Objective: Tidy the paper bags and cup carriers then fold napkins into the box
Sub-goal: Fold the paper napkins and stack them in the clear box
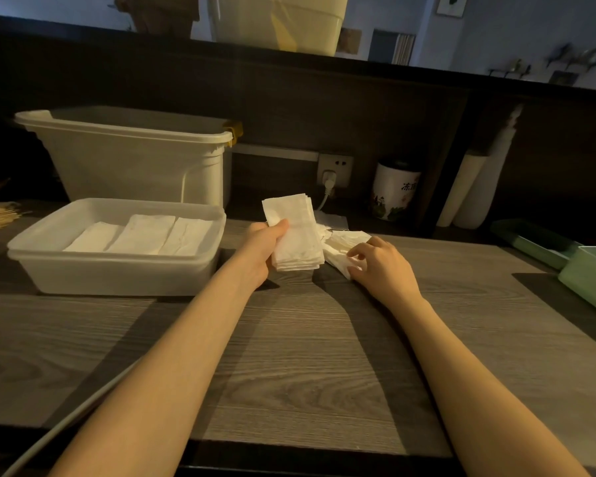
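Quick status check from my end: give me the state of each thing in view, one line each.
Left hand: grips a stack of folded napkins, lifted off the table.
Right hand: fingers curled on the loose napkins lying on the table.
Box: open, three rows of folded napkins inside.
Tub: open, contents hidden.
Plug: in the socket.
Jar: upright, lid on.
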The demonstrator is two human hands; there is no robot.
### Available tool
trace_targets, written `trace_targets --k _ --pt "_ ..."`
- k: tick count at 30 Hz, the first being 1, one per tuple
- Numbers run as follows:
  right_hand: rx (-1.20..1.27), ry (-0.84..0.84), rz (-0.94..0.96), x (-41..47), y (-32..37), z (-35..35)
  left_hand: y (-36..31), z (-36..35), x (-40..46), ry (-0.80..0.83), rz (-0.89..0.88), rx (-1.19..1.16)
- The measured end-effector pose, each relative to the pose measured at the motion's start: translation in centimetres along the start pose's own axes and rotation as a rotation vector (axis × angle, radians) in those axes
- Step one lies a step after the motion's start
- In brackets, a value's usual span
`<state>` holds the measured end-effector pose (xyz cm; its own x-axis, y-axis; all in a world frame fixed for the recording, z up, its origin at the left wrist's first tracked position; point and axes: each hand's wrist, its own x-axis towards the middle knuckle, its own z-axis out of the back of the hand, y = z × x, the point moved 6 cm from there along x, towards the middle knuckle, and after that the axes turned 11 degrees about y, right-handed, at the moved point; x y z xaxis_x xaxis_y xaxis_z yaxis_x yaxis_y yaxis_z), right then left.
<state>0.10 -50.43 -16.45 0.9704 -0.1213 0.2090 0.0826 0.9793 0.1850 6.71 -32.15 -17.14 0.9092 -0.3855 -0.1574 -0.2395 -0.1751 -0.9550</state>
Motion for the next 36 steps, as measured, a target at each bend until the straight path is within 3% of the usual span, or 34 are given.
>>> trace_targets --k 14,20,27,30,32,36 --pt "0.158 -0.180 -0.083 -0.3 -0.6 1.1 -0.3 -0.3 -0.2 -0.001 -0.012 0.019" --pt "0.576 -0.308 -0.149 -0.8 -1.0 2.8 -0.1 0.0 -0.2 -0.032 -0.005 -0.020" --pt "1.096 -0.326 -0.031 -1.1 0.3 4.2 0.6 0.1 -0.1 -0.063 0.034 -0.063" --pt "1.390 -0.256 -0.070 -1.0 0.4 3.9 0.9 0.0 -0.3 -0.054 0.084 -0.140" --pt "1.615 -0.123 -0.100 -1.0 0.8 3.2 1.0 -0.5 -0.6 0.008 0.110 -0.165" --pt "1.624 0.150 -0.195 -1.2 1.6 1.3 1.4 -1.9 -1.0 0.148 0.141 -0.154"
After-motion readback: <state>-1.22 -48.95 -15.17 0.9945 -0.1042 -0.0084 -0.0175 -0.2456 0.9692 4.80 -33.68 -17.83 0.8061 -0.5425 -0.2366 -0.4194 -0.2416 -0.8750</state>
